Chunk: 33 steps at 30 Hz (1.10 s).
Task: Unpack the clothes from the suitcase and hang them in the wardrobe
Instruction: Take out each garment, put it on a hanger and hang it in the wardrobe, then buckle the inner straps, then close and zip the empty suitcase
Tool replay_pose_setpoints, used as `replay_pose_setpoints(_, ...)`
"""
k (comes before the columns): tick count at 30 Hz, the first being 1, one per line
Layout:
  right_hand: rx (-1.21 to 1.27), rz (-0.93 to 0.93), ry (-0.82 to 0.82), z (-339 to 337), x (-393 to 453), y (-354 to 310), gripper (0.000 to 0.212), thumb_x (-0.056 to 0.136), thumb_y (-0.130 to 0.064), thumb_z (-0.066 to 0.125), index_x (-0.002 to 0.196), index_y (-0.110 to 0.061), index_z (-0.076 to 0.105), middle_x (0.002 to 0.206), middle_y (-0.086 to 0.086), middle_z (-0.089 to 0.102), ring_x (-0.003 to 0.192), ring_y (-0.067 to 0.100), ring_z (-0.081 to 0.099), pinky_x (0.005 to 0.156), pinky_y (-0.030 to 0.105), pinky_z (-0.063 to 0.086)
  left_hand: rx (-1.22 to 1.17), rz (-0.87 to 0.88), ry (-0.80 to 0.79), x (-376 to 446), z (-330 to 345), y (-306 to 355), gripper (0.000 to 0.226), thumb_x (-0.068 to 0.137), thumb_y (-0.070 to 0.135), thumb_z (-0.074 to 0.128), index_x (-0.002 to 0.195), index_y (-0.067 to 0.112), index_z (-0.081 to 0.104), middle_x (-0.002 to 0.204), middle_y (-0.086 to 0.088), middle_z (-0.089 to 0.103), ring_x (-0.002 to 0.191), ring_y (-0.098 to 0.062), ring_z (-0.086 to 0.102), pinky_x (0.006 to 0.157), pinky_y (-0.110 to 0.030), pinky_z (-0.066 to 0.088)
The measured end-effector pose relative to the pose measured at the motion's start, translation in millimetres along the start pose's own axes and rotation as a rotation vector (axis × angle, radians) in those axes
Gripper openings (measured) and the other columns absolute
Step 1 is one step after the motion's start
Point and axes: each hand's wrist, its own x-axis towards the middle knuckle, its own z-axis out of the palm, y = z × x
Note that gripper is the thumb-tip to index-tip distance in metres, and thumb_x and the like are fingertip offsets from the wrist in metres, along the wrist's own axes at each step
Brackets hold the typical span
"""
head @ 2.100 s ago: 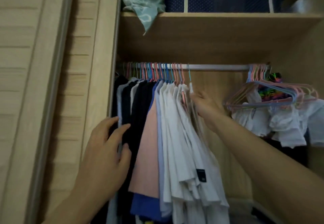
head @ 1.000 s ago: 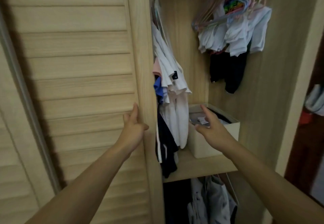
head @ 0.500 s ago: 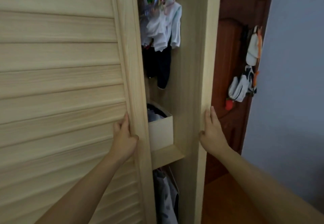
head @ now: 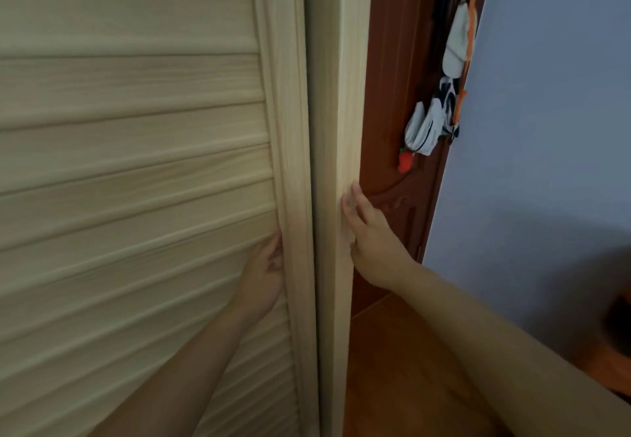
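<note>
Fingers of 2 hands (head: 263, 272) (head: 372, 242) touch wardrobe (head: 136, 163).

Two bare forearms in view, no sleeves visible up to frame edge. Left hand (head: 264, 271) bare: no ring, no glove seen. Right hand (head: 370, 231) bare too; wrist without watch or band. Short, unpainted fingernails (head: 345, 201) on right hand.

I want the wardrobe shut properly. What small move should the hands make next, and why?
Probably let go. The pale louvred sliding door already sits against the wardrobe's pale wooden side post, no clothes showing; the left hand presses its edge, the right hand lies flat on the post.
</note>
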Motion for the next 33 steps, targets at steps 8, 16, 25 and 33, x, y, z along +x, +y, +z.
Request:
replay_pose_setpoints(8,-0.056,0.067,0.099,26,5,-4,0.09,0.087,0.002,0.056,0.159,-0.009,0.003,0.166,0.01,-0.018,0.129,0.033,0.032,0.106,0.037,0.037,-0.107,-0.093,0.09,10,12,-24,0.059,0.092,-0.02,0.048,0.132,0.023,0.054,0.117,0.005,0.051,0.105,0.004,0.06,0.089,0.0,0.04)
replay_pose_setpoints(16,0.027,0.142,0.206,40,-1,-13,0.085,0.087,0.007,0.052,0.16,-0.008,0.011,0.168,0.008,-0.003,0.149,0.026,0.017,0.121,0.045,0.024,0.042,-0.079,0.074,-1,31,-10,0.07,0.089,-0.008,0.051,0.153,0.019,0.042,0.127,-0.003,0.047,0.109,-0.011,0.051,0.091,-0.015,0.042)
replay_pose_setpoints(25,0.399,1.063,0.028,161,-255,15,0.061,0.083,0.002,0.054,0.143,-0.008,0.047,0.136,0.013,0.046,0.122,0.028,0.051,0.103,0.029,0.042,0.014,-0.366,-0.698,-105,170,-68,0.03,0.095,0.001,0.052,0.094,0.026,0.069,0.084,0.002,0.069,0.074,-0.016,0.065,0.078,-0.04,0.056)
replay_pose_setpoints(33,0.336,2.119,0.06,136,-603,3,0.039,0.083,0.002,0.056,0.12,-0.004,0.066,0.121,0.02,0.066,0.115,0.035,0.06,0.087,0.03,0.043,0.34,-0.693,-1.401,-231,310,-127,0.025,0.101,0.002,0.046,0.101,0.011,0.069,0.085,-0.007,0.068,0.068,-0.016,0.062,0.06,-0.028,0.047)
